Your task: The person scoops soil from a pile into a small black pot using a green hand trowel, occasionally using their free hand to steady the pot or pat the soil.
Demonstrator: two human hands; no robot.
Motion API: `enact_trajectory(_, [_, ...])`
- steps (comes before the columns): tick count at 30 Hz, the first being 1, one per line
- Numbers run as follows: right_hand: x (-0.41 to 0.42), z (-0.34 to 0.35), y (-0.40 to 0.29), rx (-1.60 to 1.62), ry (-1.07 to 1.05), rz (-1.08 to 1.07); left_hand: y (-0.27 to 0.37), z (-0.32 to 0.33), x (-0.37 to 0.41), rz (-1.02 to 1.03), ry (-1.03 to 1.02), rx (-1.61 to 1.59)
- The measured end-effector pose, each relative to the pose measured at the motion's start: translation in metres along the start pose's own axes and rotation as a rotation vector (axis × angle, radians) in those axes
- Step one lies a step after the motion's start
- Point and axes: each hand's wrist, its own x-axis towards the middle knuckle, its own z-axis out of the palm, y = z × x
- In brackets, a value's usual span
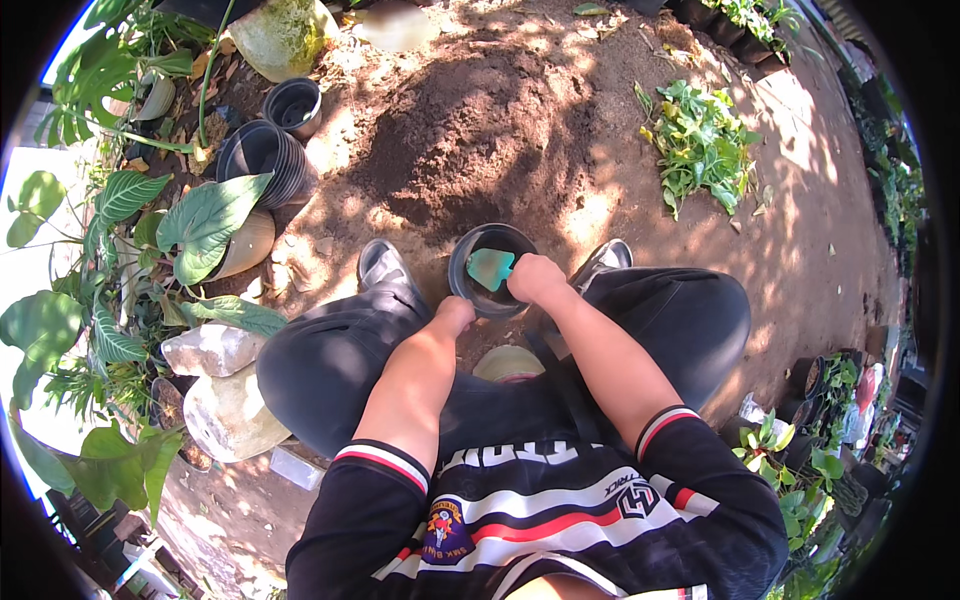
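A black plastic plant pot stands on the ground between my feet. My left hand grips its near left rim, with the fingers mostly hidden from above. In my right hand is a turquoise garden trowel, its handle covered by my fist. The trowel's blade lies inside the pot's mouth, pointing left, with some brown soil on it. Just beyond the pot rises a broad mound of loose dark soil. How full the pot is, I cannot tell.
To the left are a stack of black nursery pots, a single black pot, stones and large leafy plants. A heap of cut green leaves lies at the right. Potted plants line the lower right.
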Motion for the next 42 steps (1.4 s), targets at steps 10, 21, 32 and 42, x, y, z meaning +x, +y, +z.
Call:
enact_trajectory(10, [-0.011, 0.009, -0.003, 0.010, 0.074, -0.033, 0.003, -0.005, -0.004, 0.031, -0.018, -0.087])
enact_trajectory(21, [0.000, 0.002, 0.007, 0.017, 0.045, 0.051, 0.002, -0.020, 0.004, -0.043, -0.049, 0.047])
enact_trajectory(32, [-0.012, 0.010, 0.005, -0.220, 0.045, -0.060, -0.014, -0.031, 0.057, 0.083, -0.056, 0.407])
enact_trajectory(42, [-0.002, 0.017, 0.013, -0.103, 0.065, -0.044, -0.024, -0.020, 0.072, 0.059, -0.051, 0.254])
